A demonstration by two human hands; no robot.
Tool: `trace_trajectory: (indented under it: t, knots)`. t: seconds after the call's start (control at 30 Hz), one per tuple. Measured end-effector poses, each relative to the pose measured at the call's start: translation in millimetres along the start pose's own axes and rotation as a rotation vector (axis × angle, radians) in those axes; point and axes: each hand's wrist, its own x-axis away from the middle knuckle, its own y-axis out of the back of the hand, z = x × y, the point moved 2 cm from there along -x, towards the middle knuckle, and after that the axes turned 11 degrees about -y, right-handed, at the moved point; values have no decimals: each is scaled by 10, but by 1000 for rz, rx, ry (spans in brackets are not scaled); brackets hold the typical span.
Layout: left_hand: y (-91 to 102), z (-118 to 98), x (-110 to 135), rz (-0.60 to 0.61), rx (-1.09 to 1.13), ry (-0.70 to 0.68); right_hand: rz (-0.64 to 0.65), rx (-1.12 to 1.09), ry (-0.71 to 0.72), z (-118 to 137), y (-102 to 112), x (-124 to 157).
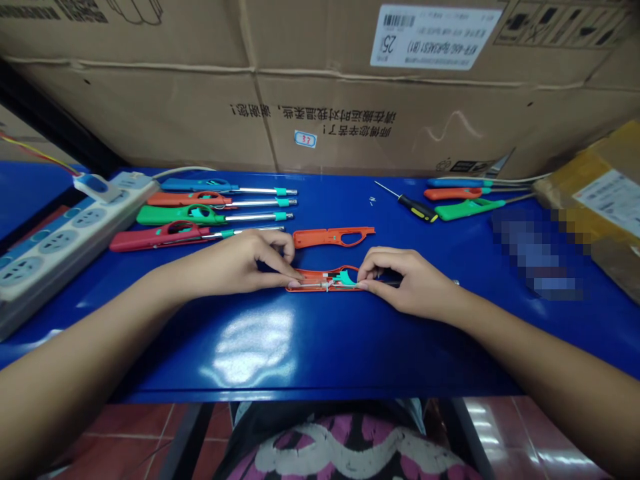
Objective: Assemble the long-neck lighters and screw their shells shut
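Observation:
On the blue table lies an opened orange long-necked lighter (pixel 320 288), its half shell showing a green trigger (pixel 344 279) and thin inner parts. My left hand (pixel 245 263) pinches its left end, thumb and fingertips at the shell's edge. At the other end, the thumb and fingers of my right hand (pixel 407 277) are closed on the lighter by the trigger. A dark piece shows under that hand, and a small metal tip sticks out beyond it; the stretch between is hidden. Just behind lies the loose orange shell cover (pixel 333 237), touched by neither hand.
Several lighters, including a green lighter (pixel 180 215), lie at the left near a power strip (pixel 60 243). A screwdriver (pixel 417 208) lies beside small white bits (pixel 372 200). More lighter handles (pixel 460 193) and a taped box (pixel 595 200) are right. A large carton (pixel 310 87) stands behind.

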Motion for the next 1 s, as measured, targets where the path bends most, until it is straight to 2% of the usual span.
trace_trajectory:
  t: [0.27,0.37,0.47,0.53,0.67,0.83,1.0]
  knots:
    - [-16,96,10,12,51,-31,-4,14,10,1,-2,8]
    - [-40,57,-12,-90,-40,-63,-9,37,29,21,5,20]
    - [-112,-70,-71,-215,-181,-151,-2,90,41,51,21,33]
    - [-199,-175,-118,-174,-248,-221,3,110,49,68,34,41]
    - [-339,-295,-169,-109,-417,-268,23,103,56,72,58,53]
    - [-414,-272,-172,-68,-454,-274,55,113,66,57,94,58]
    - [-403,-253,-166,-113,-417,-283,65,102,75,46,121,56]
